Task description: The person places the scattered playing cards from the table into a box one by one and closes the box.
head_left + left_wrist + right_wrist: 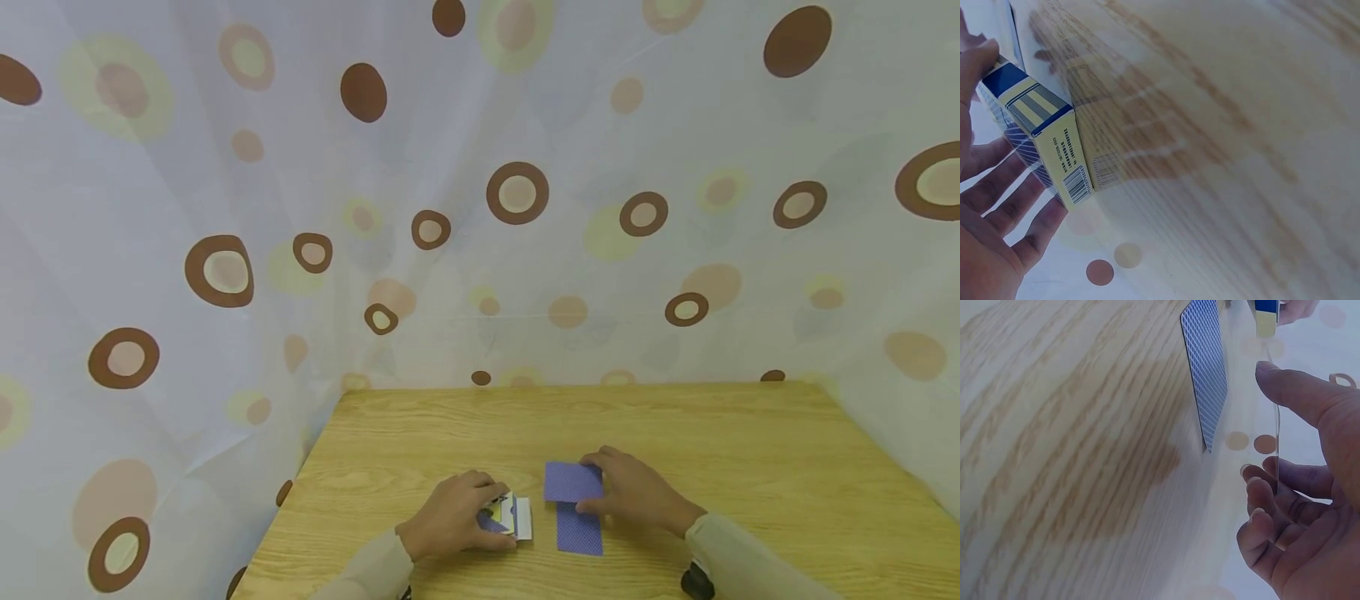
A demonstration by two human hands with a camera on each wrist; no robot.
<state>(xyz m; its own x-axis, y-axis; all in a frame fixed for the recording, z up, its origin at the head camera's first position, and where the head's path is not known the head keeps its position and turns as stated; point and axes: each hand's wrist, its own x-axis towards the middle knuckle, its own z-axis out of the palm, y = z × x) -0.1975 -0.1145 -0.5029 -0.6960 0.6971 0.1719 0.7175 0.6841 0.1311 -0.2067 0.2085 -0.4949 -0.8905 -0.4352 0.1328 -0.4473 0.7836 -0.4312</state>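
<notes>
My left hand (450,515) grips a small playing card box (498,518), thumb along one side and fingers along the other. In the left wrist view the box (1063,150) shows a barcode on its pale end and blue bands on its edge. A white flap (524,518) juts from its right side in the head view. To the right, my right hand (637,493) pinches a blue-backed playing card (572,482) between thumb and fingers. The right wrist view catches that card nearly edge-on. Beneath and nearer lies another blue-patterned card (580,535), on the table (1207,375) surface.
The light wooden table (750,467) stretches out around both hands. Behind and beside it hangs a pale curtain (450,275) with brown, yellow and peach dots. A dark wristband (697,581) shows at the right sleeve.
</notes>
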